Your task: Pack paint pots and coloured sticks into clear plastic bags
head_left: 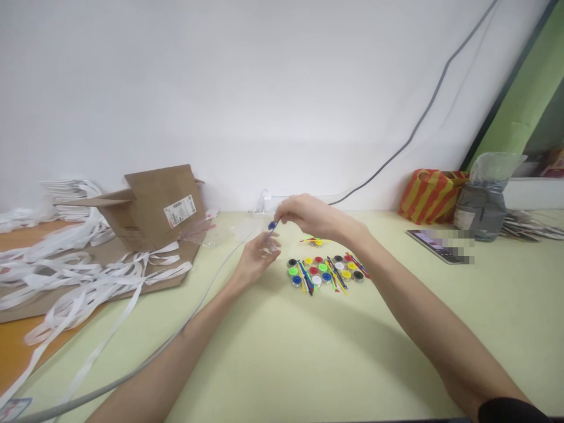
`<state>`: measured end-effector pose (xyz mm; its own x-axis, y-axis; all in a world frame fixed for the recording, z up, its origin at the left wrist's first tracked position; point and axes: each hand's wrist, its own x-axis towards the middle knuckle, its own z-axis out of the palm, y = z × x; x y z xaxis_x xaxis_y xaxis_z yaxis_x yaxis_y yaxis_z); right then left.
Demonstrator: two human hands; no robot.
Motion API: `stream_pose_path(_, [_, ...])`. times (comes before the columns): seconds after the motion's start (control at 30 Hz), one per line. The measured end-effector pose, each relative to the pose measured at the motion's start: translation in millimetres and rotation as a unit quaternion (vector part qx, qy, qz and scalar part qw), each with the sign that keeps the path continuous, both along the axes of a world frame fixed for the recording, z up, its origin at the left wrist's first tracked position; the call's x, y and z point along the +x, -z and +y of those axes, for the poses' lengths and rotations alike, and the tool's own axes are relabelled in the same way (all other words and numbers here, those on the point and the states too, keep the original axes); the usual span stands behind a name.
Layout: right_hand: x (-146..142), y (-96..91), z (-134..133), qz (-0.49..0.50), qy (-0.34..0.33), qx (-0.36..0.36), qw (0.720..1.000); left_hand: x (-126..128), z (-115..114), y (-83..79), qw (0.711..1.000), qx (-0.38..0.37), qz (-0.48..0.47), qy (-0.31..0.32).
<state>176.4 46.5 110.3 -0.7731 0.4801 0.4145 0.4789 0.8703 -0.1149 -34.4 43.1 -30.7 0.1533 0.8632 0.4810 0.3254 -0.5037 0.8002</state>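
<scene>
My right hand (304, 216) hovers above the pale green table (308, 352), its fingertips pinched on a small blue-tipped stick (272, 227). Just below it my left hand (258, 258) is cupped palm up, fingers closed around a small clear item that I cannot make out. The blue tip sits right over the left fingers. To the right of both hands lies a cluster of small round coloured pots (324, 268) in green, red, yellow, blue, black and white, with several thin coloured sticks (335, 279) lying across them.
An open cardboard box (161, 205) and loose white strips (83, 276) fill the left side. A grey cable (132, 370) runs across the table near my left arm. At the right stand a striped orange bag (429, 195), a grey plastic bag (482, 205) and a phone (434, 244).
</scene>
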Motion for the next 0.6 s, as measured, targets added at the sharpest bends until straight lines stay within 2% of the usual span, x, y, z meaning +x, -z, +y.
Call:
stream_pose_path(0.27, [0, 3.0, -1, 0.02, 0.048, -0.005, 0.999, 3, 1, -2.1, 1.0, -0.011, -0.009, -0.007])
stream_pose_path(0.43, [5, 9.9, 17, 0.09, 0.178, 0.078, 0.977, 3, 1, -6.2, 0.994, -0.046, -0.093, -0.031])
stream_pose_path(0.5, [13, 21.0, 33, 0.047, 0.213, 0.06, 0.974, 2, 0, -7.5, 0.99, -0.061, -0.122, -0.038])
stream_pose_path(0.6, [23, 47.0, 56, -0.131, 0.206, -0.053, 0.968, 2, -1, -7.5, 0.985, -0.088, -0.145, -0.043])
